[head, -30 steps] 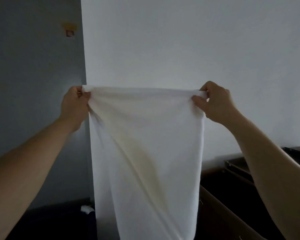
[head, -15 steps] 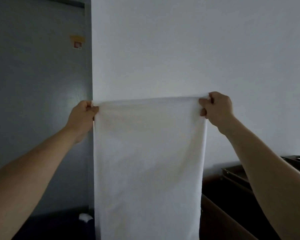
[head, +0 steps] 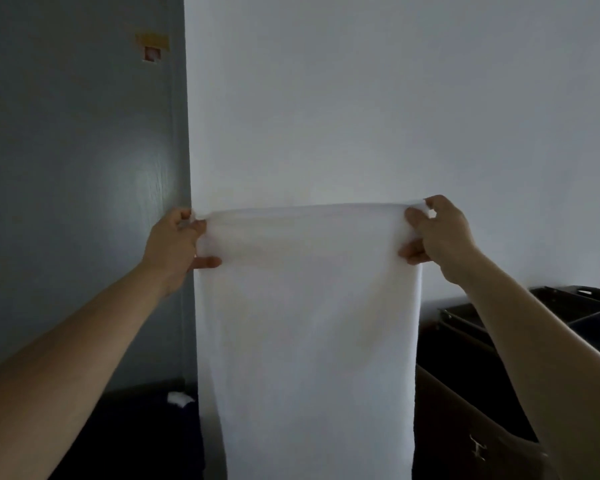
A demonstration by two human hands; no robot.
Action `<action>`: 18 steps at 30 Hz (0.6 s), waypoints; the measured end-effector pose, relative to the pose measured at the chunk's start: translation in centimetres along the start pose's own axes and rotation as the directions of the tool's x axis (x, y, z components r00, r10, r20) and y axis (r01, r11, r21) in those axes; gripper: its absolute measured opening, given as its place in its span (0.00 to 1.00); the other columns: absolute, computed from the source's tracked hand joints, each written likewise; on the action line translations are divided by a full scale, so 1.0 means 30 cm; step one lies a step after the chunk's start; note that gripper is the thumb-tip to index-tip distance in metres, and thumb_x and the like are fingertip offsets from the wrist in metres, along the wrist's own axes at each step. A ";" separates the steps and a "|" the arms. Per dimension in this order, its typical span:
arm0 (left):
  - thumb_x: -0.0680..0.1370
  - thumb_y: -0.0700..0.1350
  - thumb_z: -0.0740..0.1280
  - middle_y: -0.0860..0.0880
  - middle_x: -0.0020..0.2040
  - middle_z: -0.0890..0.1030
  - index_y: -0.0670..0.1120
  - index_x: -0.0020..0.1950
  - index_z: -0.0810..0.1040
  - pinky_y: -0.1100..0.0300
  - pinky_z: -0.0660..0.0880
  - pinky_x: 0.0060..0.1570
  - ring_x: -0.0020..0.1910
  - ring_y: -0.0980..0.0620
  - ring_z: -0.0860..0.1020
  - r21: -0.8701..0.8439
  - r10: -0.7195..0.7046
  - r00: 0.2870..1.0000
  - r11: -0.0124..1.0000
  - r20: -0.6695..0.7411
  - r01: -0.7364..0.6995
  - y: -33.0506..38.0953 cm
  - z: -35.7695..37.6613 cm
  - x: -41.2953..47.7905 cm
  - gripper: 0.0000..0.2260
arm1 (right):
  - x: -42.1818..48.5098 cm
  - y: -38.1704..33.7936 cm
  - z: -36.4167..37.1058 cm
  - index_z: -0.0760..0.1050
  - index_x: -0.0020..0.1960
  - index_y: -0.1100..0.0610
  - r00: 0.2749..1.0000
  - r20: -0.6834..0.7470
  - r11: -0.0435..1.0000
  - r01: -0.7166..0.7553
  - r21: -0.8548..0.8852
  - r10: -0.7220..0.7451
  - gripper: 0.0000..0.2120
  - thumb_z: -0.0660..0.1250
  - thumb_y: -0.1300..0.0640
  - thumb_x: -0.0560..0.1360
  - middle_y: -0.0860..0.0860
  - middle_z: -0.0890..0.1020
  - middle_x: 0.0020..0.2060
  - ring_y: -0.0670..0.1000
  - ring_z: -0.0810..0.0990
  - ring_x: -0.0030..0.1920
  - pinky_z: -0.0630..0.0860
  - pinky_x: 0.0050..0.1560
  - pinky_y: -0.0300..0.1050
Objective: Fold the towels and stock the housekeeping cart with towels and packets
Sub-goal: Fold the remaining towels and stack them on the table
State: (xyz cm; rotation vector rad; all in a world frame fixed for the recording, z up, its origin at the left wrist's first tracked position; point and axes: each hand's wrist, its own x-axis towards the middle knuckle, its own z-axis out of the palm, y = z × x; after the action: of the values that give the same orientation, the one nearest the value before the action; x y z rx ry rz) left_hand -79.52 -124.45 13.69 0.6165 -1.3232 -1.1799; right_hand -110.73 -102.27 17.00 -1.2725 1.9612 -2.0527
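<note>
A white towel (head: 305, 334) hangs straight down in front of me, stretched flat between both hands at chest height. My left hand (head: 175, 245) pinches its top left corner, thumb lying across the towel's front. My right hand (head: 439, 233) pinches the top right corner, thumb also on the front. The towel's lower end runs out of the frame. The dark housekeeping cart (head: 568, 313) shows at the right behind my right forearm, its top trays partly hidden.
A white wall (head: 361, 98) stands directly behind the towel, with a grey door or panel (head: 77, 168) to its left. A brown box or bin (head: 465, 427) sits low at the right. A small white scrap (head: 179, 399) lies on the dark surface at lower left.
The creased towel has been pulled taut and flat. Both hands have sunk lower in the view, and their thumbs have come forward onto the towel's front.
</note>
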 end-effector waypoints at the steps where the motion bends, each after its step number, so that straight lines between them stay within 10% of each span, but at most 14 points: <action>1: 0.81 0.40 0.65 0.38 0.69 0.70 0.43 0.65 0.72 0.49 0.82 0.30 0.62 0.35 0.74 0.020 -0.002 1.000 1.000 0.000 0.002 -0.023 -0.001 -0.014 0.13 | -0.008 0.024 -0.003 0.68 0.58 0.50 1.000 -0.007 1.000 -0.017 -0.009 0.017 0.09 0.64 0.54 0.80 0.61 0.80 0.41 0.55 0.80 0.24 0.78 0.26 0.47; 18: 0.81 0.44 0.65 0.49 0.53 0.74 0.49 0.53 0.75 0.51 0.81 0.31 0.49 0.45 0.77 0.220 -0.014 0.999 0.975 -0.039 0.022 -0.444 0.054 0.010 0.02 | 0.014 0.444 0.063 0.66 0.62 0.54 0.973 0.084 0.976 -0.216 0.028 0.213 0.11 0.63 0.56 0.81 0.58 0.79 0.39 0.57 0.82 0.26 0.81 0.29 0.52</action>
State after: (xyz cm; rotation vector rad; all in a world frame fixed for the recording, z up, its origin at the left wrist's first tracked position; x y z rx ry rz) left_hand -85.06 -128.89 2.32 0.8082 -1.4305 -1.0387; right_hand -116.55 -106.78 5.71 -1.0656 1.9219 -1.8960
